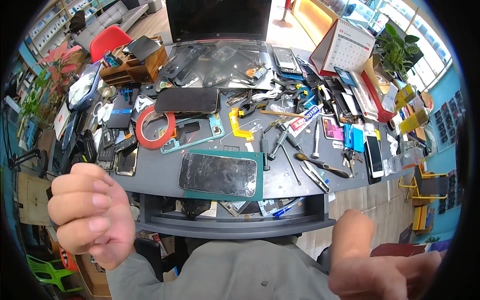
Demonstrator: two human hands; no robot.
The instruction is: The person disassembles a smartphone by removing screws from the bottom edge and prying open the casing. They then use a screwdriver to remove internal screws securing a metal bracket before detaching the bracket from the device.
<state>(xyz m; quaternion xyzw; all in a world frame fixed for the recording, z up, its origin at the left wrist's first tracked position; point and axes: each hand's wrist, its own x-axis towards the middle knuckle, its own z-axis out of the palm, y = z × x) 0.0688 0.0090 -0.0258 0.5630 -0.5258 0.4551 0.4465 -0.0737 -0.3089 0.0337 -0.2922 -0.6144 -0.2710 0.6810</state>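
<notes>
Grey-green shirt cloth point(245, 270) fills the lower edge just under me, with my two hands out to either side of it. My left hand point(92, 215) is raised at the left, its fingers curled in toward the palm like a loose fist; whether they close on anything, I can't tell. My right hand point(385, 275) sits low at the right, blurred and bent, and I can't tell whether its fingers are wide or narrow, or holding something.

Between them and farther up lies the cracked phone point(218, 174), flat with its dark, scratched screen facing up on a green mat point(259, 180). It is apart from the fingers of both hands, to the right of my left ones and up and to the left of my right hand. Just below the mat, a drawer point(235, 231) stands pulled out, with loose parts inside.

Above the phone on the grey desk point(155, 170) are a turquoise phone frame point(216, 125), a red tape roll point(150, 144), another dark phone point(187, 100) and an orange ribbon cable point(235, 122). To its right lie screwdrivers point(278, 142), a brush point(322, 165), tweezers point(314, 178) and a white phone point(374, 156). At the back stand a laptop point(218, 20), a wooden organizer point(137, 67) and a desk calendar point(345, 48), with a leafy plant point(397, 50) beside the calendar.
</notes>
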